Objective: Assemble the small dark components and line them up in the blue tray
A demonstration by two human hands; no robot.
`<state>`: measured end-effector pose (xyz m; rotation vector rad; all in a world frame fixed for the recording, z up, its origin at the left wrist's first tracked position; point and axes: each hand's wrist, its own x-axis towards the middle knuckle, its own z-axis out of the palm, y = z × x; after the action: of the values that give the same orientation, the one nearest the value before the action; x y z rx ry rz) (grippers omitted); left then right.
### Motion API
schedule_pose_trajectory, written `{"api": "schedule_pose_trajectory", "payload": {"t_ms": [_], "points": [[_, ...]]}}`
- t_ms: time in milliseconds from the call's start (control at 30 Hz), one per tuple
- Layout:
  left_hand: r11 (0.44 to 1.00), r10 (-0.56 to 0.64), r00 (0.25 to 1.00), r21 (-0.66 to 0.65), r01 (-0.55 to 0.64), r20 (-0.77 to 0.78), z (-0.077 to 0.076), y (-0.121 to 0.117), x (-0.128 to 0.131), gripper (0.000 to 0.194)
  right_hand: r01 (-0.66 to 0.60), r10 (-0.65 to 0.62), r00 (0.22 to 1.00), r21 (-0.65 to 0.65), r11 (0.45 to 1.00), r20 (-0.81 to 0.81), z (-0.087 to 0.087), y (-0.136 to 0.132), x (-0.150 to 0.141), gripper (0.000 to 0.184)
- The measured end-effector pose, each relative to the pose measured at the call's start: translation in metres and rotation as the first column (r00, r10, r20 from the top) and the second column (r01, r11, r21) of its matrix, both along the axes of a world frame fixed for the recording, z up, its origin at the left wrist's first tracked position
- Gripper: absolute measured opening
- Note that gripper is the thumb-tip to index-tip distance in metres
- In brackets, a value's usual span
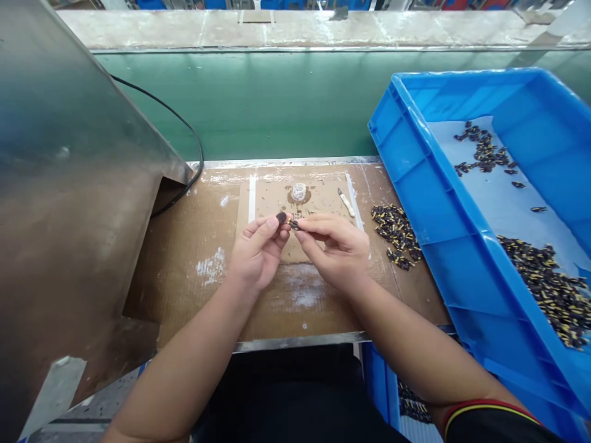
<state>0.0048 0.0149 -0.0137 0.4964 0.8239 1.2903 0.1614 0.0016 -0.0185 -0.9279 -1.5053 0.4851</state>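
My left hand and my right hand meet over the middle of a brown cardboard-covered worktop. The left fingers pinch a small dark oval piece. The right fingertips pinch a small black and yellow part, close against the dark piece. A loose heap of the same black and yellow parts lies on the board just right of my right hand. Behind my hands stand a small clear round container and a small white-handled tool.
A big blue plastic crate sits tilted at the right, lined with white paper and holding more small parts. A large metal housing fills the left side, with a black cable behind it. A green wall backs the bench.
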Motion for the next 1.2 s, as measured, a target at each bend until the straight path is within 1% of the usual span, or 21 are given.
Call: {"api": "schedule_pose_trajectory", "payload": {"t_ms": [167,300,500,633,767,867,1033,1200], "points": [[0.999,-0.019,1.0,0.037,0.02,-0.018,0.003,-0.001,0.0,0.026,-0.012,0.011,1.0,0.01,1.0,0.027,-0.001,0.0,0.002,0.025],[0.998,-0.026,0.998,0.064,0.029,-0.05,0.004,-0.003,0.0,0.023,0.016,-0.018,0.998,0.031,0.999,0.057,0.002,-0.001,0.002,0.024],[0.996,-0.037,0.996,0.078,0.043,-0.079,0.003,-0.005,-0.002,0.024,0.022,-0.023,0.997,0.014,1.0,0.077,0.005,-0.001,0.003,0.023],[0.996,-0.025,0.994,0.084,0.034,-0.105,0.004,-0.004,-0.001,0.023,0.027,-0.032,0.99,0.042,0.999,0.138,0.006,0.001,0.005,0.023],[0.991,0.014,0.985,0.136,0.01,-0.172,0.004,-0.004,-0.001,0.024,0.017,-0.039,0.974,0.101,0.995,0.224,0.008,0.002,0.011,0.024],[0.983,0.048,0.968,0.186,-0.002,-0.244,0.002,-0.004,0.0,0.023,-0.001,-0.022,0.963,0.085,0.996,0.269,0.01,0.003,0.016,0.022],[0.975,0.057,0.943,0.223,0.018,-0.328,-0.005,-0.006,0.001,0.021,-0.028,0.006,0.955,0.07,0.997,0.298,0.011,0.004,0.022,0.02],[0.962,0.133,0.921,0.27,-0.032,-0.366,-0.011,-0.01,0.006,0.022,0.011,-0.057,0.941,0.139,0.99,0.334,0.01,0.002,0.021,0.022]]}}
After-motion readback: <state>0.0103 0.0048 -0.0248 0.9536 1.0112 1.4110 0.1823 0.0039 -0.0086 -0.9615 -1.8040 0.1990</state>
